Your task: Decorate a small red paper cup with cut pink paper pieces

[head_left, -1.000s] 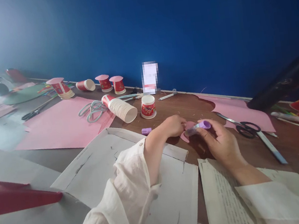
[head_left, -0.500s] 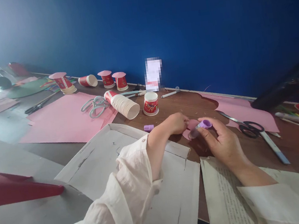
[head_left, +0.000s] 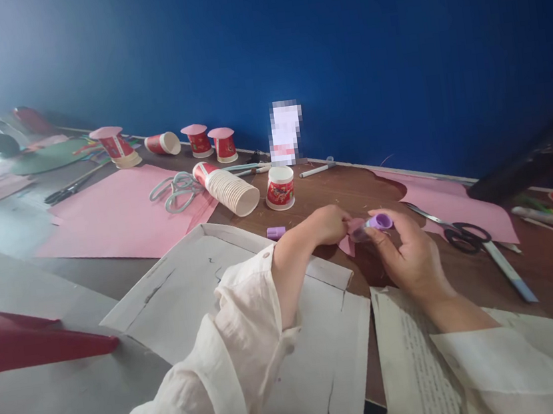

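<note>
My right hand [head_left: 410,251] is closed round a purple glue stick [head_left: 378,223], its tip pointing left at a small piece of pink paper [head_left: 346,245]. That piece is pinched by my left hand [head_left: 329,225], whose fingertips are partly hidden. The glue stick's purple cap [head_left: 276,233] lies on the table just left of my left wrist. Behind my hands stands a red and white paper cup [head_left: 280,190], with a stack of paper cups [head_left: 229,189] lying on its side to the left.
Several cups with pink paper tops [head_left: 198,141] stand along the blue wall. Scissors [head_left: 461,234] and a box cutter [head_left: 509,272] lie to the right. A white box lid [head_left: 275,361] and printed pages [head_left: 411,358] are in front. Pink sheets [head_left: 111,220] spread at left.
The glue stick has turned in my right hand and come closer to the pink paper piece, which now appears tilted or folded. My left hand has barely shifted.
</note>
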A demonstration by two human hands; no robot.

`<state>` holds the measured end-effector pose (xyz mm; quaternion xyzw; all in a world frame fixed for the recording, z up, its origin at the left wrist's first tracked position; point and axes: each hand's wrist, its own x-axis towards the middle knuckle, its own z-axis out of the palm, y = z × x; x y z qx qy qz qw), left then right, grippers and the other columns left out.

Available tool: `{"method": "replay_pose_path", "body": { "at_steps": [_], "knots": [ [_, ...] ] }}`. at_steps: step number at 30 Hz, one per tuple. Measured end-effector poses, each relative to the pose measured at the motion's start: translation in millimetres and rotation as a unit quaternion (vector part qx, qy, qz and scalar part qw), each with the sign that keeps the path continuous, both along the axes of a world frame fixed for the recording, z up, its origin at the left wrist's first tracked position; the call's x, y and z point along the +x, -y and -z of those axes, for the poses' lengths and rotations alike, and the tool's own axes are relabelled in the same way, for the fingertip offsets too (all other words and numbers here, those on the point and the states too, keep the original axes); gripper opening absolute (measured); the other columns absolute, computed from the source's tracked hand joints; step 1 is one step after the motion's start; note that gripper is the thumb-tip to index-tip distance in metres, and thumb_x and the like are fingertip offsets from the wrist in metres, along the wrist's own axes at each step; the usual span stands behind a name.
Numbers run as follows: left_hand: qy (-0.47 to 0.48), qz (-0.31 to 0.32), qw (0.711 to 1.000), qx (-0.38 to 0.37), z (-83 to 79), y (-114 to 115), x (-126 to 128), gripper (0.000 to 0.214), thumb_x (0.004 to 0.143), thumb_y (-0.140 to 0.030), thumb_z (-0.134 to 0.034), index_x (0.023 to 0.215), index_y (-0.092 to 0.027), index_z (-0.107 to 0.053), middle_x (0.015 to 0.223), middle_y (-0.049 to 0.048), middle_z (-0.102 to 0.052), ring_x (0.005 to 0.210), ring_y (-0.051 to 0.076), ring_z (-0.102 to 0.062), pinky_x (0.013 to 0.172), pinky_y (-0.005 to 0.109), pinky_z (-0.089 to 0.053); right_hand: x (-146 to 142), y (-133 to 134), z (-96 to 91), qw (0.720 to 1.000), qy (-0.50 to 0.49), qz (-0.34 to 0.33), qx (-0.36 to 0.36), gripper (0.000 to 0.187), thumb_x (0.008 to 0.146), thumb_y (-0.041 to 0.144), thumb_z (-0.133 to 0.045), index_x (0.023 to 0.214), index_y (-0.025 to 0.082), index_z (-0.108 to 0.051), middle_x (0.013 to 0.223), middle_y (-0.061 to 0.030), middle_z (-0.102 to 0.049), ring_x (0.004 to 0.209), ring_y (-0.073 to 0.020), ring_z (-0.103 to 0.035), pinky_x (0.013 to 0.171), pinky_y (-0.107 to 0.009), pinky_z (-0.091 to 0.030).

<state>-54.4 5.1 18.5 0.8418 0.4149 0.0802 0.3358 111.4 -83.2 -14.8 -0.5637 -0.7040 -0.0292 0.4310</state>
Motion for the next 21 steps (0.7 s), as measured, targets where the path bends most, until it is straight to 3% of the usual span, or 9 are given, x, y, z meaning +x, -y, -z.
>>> {"method": "replay_pose_path", "body": {
  "at_steps": [4, 21],
  "knots": [
    [0.018, -0.008, 0.999, -0.027, 2.0, 0, 0, 0.028, 0.092, -0.03, -0.053, 0.088, -0.016, -0.076, 0.092, 0.0077, -0.073, 0.083, 0.017, -0.064, 0.076, 0.023, -0.049, 2, -1, 2.0, 1.0, 0.005, -0.008, -0.016, 0.038, 0.095, 0.049, -0.057, 0.119, 0.021, -0.066, 0.118, -0.0105, -0.073, 0.111, -0.0259, -0.068, 0.095, -0.04, -0.054],
    [0.037, 0.008, 0.999, 0.005, 0.3, 1, -1, 0.025, 0.084, -0.016, -0.053, 0.086, -0.014, -0.078, 0.082, 0.0055, -0.073, 0.075, 0.015, -0.062, 0.079, 0.024, -0.051, -6, 11, -12.5, 0.996, 0.008, -0.046, -0.077, 0.034, 0.096, 0.049, -0.057, 0.116, 0.024, -0.066, 0.113, -0.0071, -0.074, 0.104, -0.0244, -0.069, 0.09, -0.037, -0.053]
  ]
}}
